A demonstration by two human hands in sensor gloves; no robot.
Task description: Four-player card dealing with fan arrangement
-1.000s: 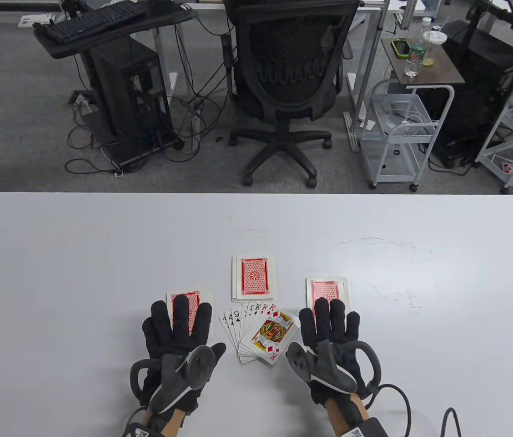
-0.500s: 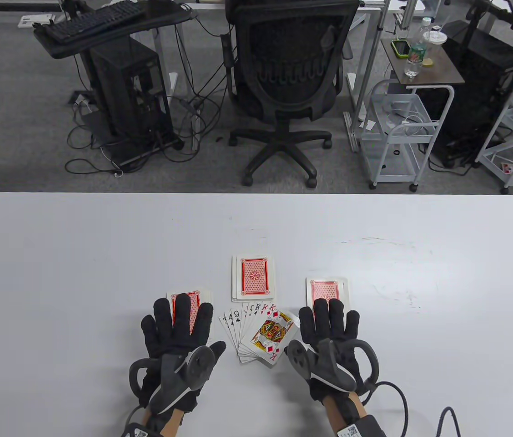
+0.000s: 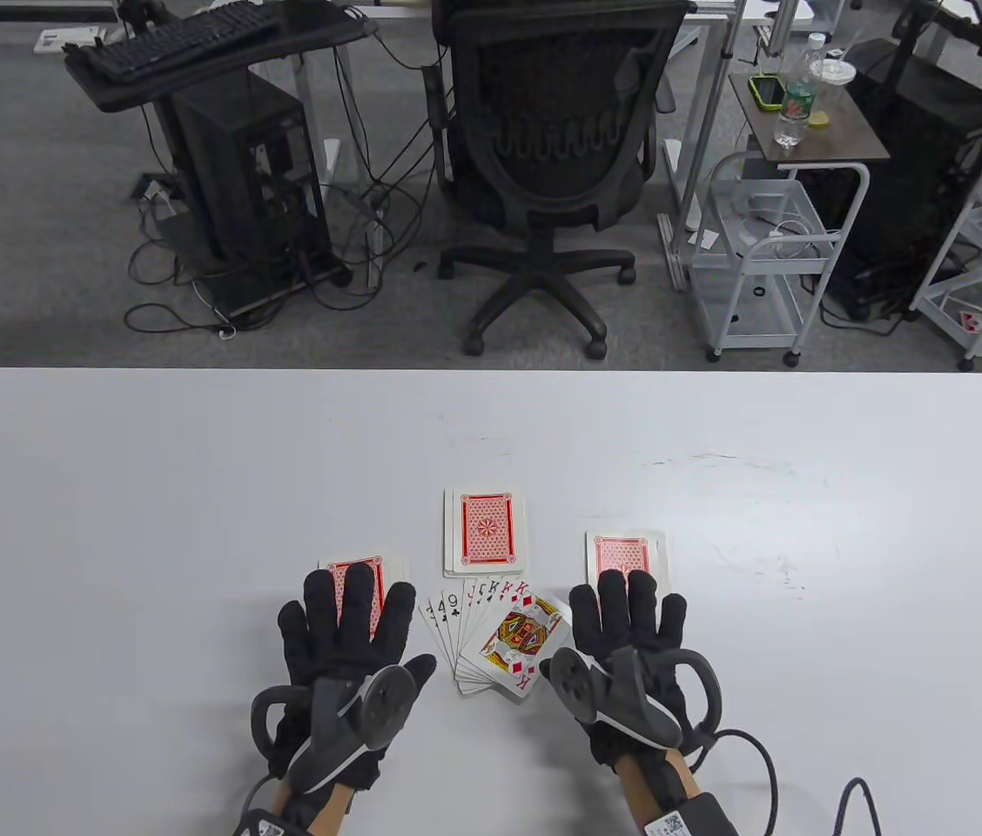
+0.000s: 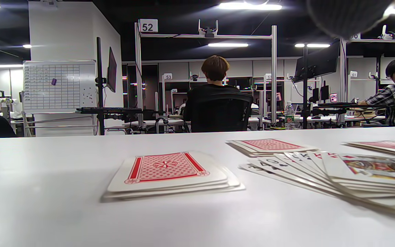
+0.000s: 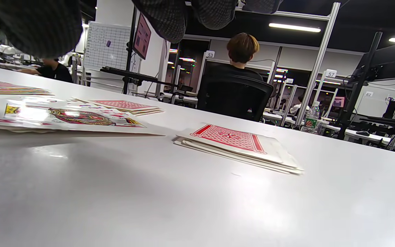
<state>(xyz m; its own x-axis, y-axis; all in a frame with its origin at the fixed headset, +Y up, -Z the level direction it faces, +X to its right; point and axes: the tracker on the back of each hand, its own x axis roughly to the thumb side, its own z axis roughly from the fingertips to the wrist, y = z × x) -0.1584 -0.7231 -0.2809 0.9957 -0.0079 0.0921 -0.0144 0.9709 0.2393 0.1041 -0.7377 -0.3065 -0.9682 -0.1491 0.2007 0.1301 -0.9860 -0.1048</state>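
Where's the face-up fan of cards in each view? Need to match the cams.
Table view: face-up fan lies bottom centre, between the left hand and right hand.
Left wrist view: face-up fan sits at the right edge, right of a face-down pile.
Right wrist view: face-up fan sits at the left, left of a face-down pile.
Shared landmark: black office chair beyond the table.

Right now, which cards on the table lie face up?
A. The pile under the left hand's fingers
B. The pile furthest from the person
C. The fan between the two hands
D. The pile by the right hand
C: the fan shows kings and number cards, while the three piles show red backs.
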